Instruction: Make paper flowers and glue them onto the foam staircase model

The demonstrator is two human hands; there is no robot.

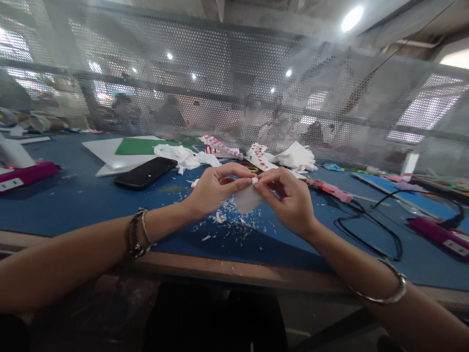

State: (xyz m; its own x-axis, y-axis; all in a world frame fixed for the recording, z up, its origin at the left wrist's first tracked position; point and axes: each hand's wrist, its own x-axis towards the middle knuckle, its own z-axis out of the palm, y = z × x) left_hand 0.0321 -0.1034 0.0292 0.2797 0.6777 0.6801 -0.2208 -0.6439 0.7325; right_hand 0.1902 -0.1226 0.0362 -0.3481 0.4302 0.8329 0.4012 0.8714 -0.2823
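Note:
Both hands meet above the blue table, pinching a thin white petal-shaped piece (246,200) at its gathered top. My left hand (220,188) grips the left side of that top between thumb and forefinger. From the other side, my right hand (287,195) pinches the same spot, its fingers curled. The piece hangs down, pale and see-through; its material I cannot tell. Below it, white shreds (240,227) are scattered over the tabletop. A pair of yellow-and-black handles (251,167) shows partly behind my fingers.
A black phone (146,173) lies left of my hands, by crumpled white sheets (183,155) and a green sheet (135,146). On the right are a pink-handled tool (331,190), its black cable (366,215) and a purple power strip (439,236). A perforated metal screen (205,73) stands behind.

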